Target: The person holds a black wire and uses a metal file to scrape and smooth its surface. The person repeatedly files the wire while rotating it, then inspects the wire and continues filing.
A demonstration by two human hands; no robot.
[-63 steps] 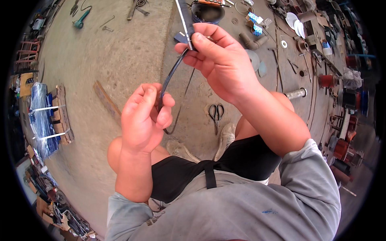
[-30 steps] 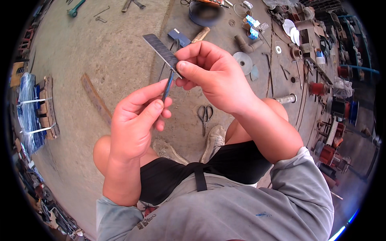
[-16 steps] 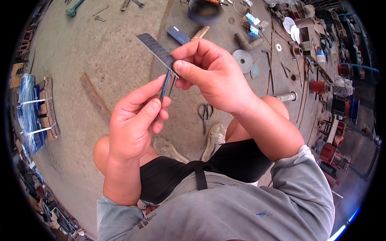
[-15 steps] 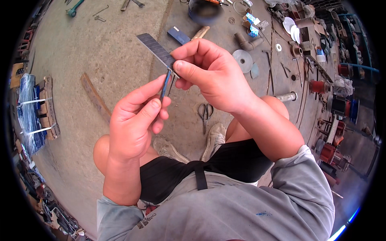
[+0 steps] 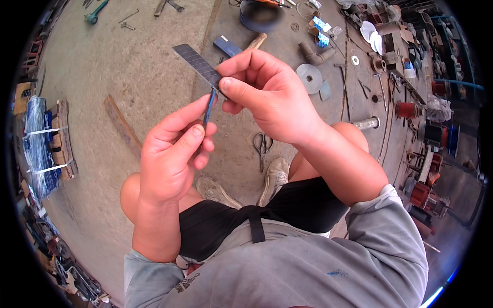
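Observation:
My right hand pinches a dark snap-off knife blade between thumb and forefinger. The blade slants up to the left, with score lines across it. Between the thumb and fingers of my left hand stands a thin blue strip, its kind unclear. Its upper end meets the lower edge of the blade close to my right thumb. My fingers hide the blade's right end and the lower part of the strip.
Scissors lie on the floor by my shoes. Beyond my hands are a blue block, a wooden handle and a dark round basin. A grey disc and pipe pieces sit to the right, a curved metal strip left.
The blade and both hands have shifted very slightly to the left. Each hand keeps its hold.

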